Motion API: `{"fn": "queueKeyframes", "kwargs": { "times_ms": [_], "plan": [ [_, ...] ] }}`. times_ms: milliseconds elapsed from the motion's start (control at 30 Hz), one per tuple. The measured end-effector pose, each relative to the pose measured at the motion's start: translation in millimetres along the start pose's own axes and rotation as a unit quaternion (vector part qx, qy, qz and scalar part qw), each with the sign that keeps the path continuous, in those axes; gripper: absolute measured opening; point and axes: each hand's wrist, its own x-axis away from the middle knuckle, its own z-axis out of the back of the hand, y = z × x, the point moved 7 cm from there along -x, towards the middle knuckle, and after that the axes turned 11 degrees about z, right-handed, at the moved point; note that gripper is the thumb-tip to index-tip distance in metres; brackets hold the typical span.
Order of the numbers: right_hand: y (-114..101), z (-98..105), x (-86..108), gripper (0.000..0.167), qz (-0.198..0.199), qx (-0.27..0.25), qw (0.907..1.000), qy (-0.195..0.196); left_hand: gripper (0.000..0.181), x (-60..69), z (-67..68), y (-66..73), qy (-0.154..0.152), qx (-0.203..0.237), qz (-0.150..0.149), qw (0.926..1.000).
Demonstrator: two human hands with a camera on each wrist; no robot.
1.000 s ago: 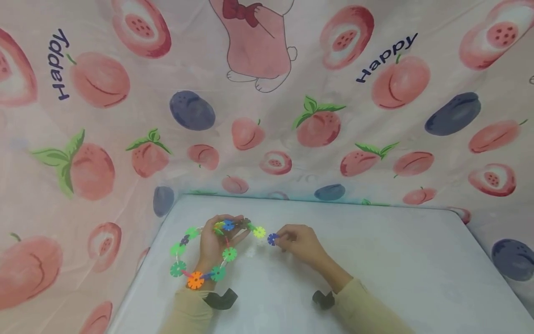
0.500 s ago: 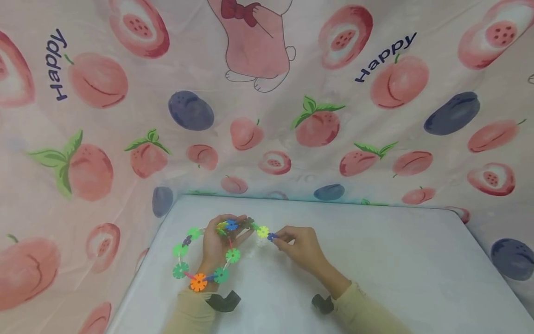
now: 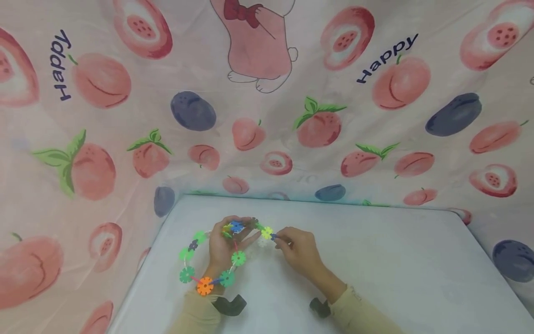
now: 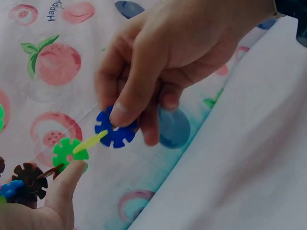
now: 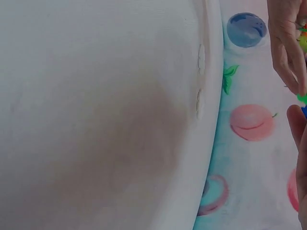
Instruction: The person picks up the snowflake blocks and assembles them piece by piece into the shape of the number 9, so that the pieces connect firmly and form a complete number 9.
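Observation:
A chain of colourful notched snowflake discs (image 3: 205,286) hangs in a loop around my left wrist. My left hand (image 3: 220,248) holds the chain near its free end, its thumb against a green disc (image 4: 67,149) in the left wrist view. Beyond the green one sits a yellow disc (image 3: 267,233), seen edge-on in the left wrist view. My right hand (image 3: 302,249) pinches a blue disc (image 4: 123,140) between thumb and fingers. The blue disc meets the yellow one at its rim; how deep the slots engage cannot be told. The right wrist view shows both hands only at its edge.
Both hands are above a white table (image 3: 396,269). Behind and beside it hangs a pink cloth (image 3: 258,106) printed with fruit. Black wrist straps (image 3: 230,305) show at both sleeves. A pale blurred shape (image 3: 263,242) lies beneath the yellow disc.
The blue disc, apart from the yellow disc a second ago, now touches it and is turned more edge-on. My left hand and the chain have shifted slightly right.

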Motion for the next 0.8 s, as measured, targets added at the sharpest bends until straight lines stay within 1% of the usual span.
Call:
{"fn": "queueKeyframes", "kwargs": {
  "times_ms": [67,167,233,300,367,467,567,633,733,800],
  "plan": [
    [-1,0,-0.4,0.007,0.001,-0.004,1.0000,0.008,0.039,1.0,-1.4,-0.9,0.001,0.005,-0.005,1.0000],
    [0,-2,0.8,0.009,-0.003,-0.003,0.9998,0.017,0.039,3.0,-3.8,-2.2,-0.005,0.001,-0.002,1.0000],
    [1,-2,1.7,0.008,-0.007,-0.005,0.9998,0.016,0.038,4.5,-5.0,-1.6,-0.007,0.000,0.002,1.0000],
    [3,-3,1.9,0.007,-0.011,-0.013,0.9998,0.008,0.037,5.9,-5.4,1.0,-0.009,0.000,0.006,0.9999],
    [8,-6,0.6,0.007,-0.024,-0.021,0.9993,-0.020,0.037,6.5,-5.1,6.4,-0.013,0.002,0.005,0.9999],
    [22,-16,-1.6,0.013,-0.057,-0.016,0.9949,-0.082,0.038,7.2,-4.8,17.0,-0.017,0.010,-0.002,0.9998],
    [39,-30,-2.7,0.018,-0.098,-0.005,0.9830,-0.155,0.040,8.2,-4.3,26.4,-0.015,0.021,-0.006,0.9997],
    [48,-40,-3.3,0.020,-0.122,-0.007,0.9740,-0.191,0.041,8.9,-4.5,30.4,-0.012,0.029,-0.007,0.9995],
    [57,-56,-5.3,0.023,-0.145,-0.016,0.9643,-0.221,0.042,9.5,-4.5,33.3,-0.009,0.039,-0.006,0.9992],
    [60,-64,-6.9,0.025,-0.159,-0.021,0.9601,-0.229,0.042,9.4,-4.4,33.5,-0.008,0.044,-0.004,0.9990]
  ]
}}
